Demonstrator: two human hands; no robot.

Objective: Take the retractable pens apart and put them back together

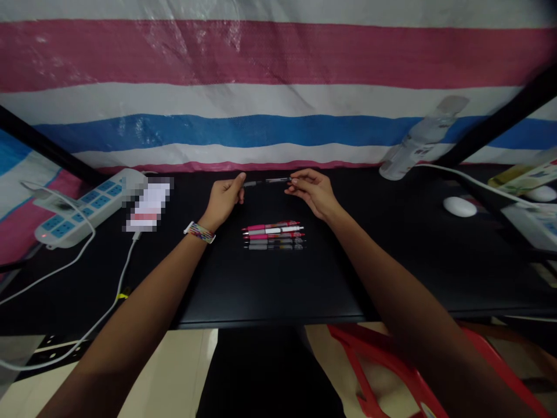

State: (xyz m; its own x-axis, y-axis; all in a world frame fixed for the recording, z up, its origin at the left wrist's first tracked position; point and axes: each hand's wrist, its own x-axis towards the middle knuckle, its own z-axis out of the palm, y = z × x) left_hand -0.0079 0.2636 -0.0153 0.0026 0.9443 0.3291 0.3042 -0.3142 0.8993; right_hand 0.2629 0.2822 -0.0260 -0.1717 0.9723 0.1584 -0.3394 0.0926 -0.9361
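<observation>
At the back of the black table, my left hand (227,196) is closed with thumb and fingers around one end of a slim clear pen (277,180). My right hand (314,190) pinches the other end, so the pen lies level between both hands. I cannot tell whether it is one piece or in two parts. Nearer to me, several pens lie side by side in a row: a red pen (270,225), a white pen (278,230) and clear dark-tipped pens (274,247). A woven band (200,231) circles my left wrist.
A white power strip (93,206) and a phone (149,204) on a white cable (123,273) lie left. On the right are a clear bottle (413,145), a white mouse (460,206) and another cable. A striped sheet (278,55) hangs behind; a red stool (383,354) stands below.
</observation>
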